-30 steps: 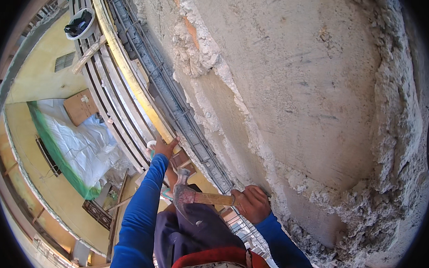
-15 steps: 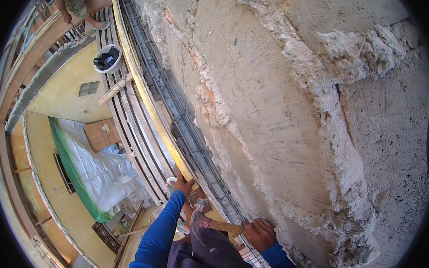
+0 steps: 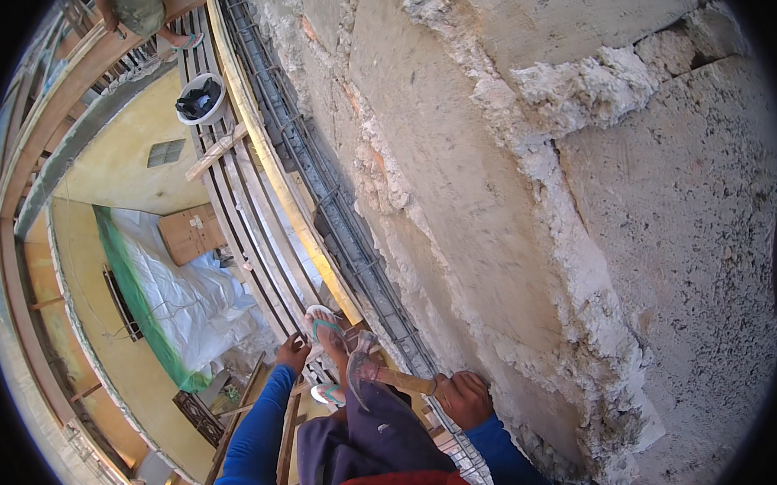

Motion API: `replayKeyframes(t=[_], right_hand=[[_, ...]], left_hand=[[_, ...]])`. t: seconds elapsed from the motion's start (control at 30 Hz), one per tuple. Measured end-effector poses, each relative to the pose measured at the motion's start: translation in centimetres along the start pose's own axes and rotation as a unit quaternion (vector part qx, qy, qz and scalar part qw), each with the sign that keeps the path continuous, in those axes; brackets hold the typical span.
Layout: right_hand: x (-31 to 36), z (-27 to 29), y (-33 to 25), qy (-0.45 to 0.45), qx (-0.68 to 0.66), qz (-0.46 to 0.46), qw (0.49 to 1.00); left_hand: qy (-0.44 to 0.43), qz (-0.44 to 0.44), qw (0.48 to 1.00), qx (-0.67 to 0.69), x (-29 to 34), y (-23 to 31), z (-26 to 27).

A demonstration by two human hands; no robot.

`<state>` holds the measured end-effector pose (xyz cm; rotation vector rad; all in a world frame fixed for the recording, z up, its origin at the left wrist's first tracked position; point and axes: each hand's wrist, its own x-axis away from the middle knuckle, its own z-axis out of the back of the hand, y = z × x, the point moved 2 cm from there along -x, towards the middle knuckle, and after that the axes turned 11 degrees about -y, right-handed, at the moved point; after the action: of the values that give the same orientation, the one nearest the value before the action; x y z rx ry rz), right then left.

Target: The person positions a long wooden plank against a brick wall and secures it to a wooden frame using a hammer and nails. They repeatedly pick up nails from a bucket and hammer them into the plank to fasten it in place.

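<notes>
My right hand (image 3: 463, 400) is closed round the wooden handle of a claw hammer (image 3: 410, 381), close to the rough wall. The hammer's dark metal head lies over my raised knee, its curved claw pointing down. My left hand (image 3: 293, 353) is beside my sandalled foot, left of the near end of a long yellow-edged board (image 3: 314, 255) and apart from it. Its fingers are drawn together; whether something small is between them is too fine to see. Alongside the board runs a cage of steel rebar (image 3: 331, 201), set against the wall.
The chipped concrete wall (image 3: 485, 203) fills the right side. Gapped wooden planks (image 3: 250, 228) form a walkway at left, bearing a white bucket (image 3: 201, 98) with dark contents. Another person (image 3: 143, 2) is at the far end. Below lie plastic sheeting (image 3: 174, 294) and a cardboard box (image 3: 189, 234).
My left hand has let go of the yellow-edged board's near end and moved left and down. The right hand keeps the hammer, nearly in place. My view has shifted slightly.
</notes>
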<state>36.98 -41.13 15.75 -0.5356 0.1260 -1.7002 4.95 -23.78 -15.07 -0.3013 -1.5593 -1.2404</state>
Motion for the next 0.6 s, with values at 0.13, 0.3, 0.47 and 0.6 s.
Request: replayKeyframes(t=[0.13,0.3,0.47,0.6], right_hand=[[0.3,0.1,0.1,-0.01,-0.002,-0.012,1.0],[0.7,-0.5,0.0,-0.018,-0.014,-0.027,0.999],[0.6,-0.5,-0.4,-0.021,-0.005,-0.037,0.999],[0.2,0.1,-0.9,-0.007,-0.019,-0.035,0.999]], left_hand=[[0.009,0.071,0.996,-0.059,8.0,-5.2,1.6],[-0.026,0.143,0.987,-0.068,16.9,-13.0,0.5],[-0.047,0.135,0.99,-0.011,25.1,-14.5,-3.3],[-0.022,0.12,0.99,0.07,28.4,-19.6,-7.0]])
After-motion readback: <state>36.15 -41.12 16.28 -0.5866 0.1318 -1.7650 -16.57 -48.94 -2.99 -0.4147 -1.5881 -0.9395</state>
